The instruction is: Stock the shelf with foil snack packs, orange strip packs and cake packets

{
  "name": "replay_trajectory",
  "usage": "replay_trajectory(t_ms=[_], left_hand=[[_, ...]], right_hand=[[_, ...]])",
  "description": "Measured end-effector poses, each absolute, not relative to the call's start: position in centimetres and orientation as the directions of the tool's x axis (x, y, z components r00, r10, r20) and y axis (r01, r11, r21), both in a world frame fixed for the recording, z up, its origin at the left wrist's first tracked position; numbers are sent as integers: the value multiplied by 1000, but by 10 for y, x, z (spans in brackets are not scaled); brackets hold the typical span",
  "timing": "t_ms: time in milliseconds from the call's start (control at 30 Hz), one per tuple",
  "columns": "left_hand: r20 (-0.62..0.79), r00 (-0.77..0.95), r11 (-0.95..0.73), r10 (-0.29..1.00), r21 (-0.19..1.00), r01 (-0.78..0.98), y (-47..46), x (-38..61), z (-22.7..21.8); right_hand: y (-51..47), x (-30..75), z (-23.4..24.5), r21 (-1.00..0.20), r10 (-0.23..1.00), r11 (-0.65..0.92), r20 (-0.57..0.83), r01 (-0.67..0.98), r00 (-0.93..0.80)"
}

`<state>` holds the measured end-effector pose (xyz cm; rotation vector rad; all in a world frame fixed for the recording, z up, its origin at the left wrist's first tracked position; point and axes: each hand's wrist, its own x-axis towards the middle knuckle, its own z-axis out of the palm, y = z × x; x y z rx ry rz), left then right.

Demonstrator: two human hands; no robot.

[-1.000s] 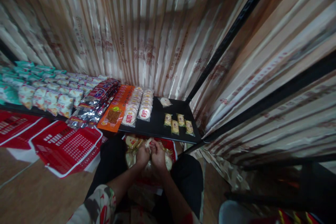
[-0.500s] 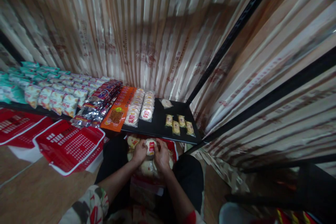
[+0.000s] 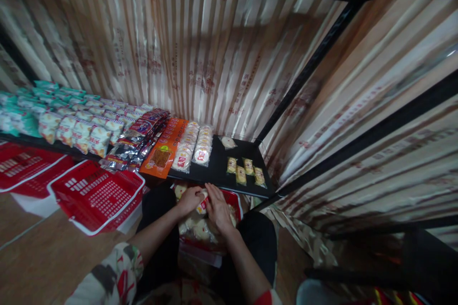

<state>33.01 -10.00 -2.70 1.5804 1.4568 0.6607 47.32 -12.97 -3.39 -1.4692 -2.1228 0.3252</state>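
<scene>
Between my hands, above a red basket at my knees, is a round wrapped cake with a red-and-white label, now tilted. My left hand grips its left side with bent fingers. Against its right side lies my right hand, the fingers fairly straight and close together, covering part of the wrapper. More round wrapped cakes fill the basket below. Just beyond, two rows of the same kind of cakes overlap on the black shelf.
Small yellow packets and a single wrapped cake lie on the shelf's right part. Leftward are an orange bag, dark packs, white packs and green packs. Another red basket stands on the floor. A black post rises at right.
The cake has turned and tilted between my hands. My right hand's fingers have straightened and now lie over more of it. The view has shifted slightly.
</scene>
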Motion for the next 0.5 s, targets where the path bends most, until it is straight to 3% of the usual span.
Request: replay_trajectory(t_ms=[267, 500], left_hand=[[-218, 313, 67, 925, 901, 429, -97, 318, -30], [-303, 235, 298, 924, 953, 57, -95, 310, -25]], right_hand=[[-132, 473, -15, -590, 950, 302, 123, 749, -287], [-134, 473, -19, -771, 992, 128, 89, 624, -93]])
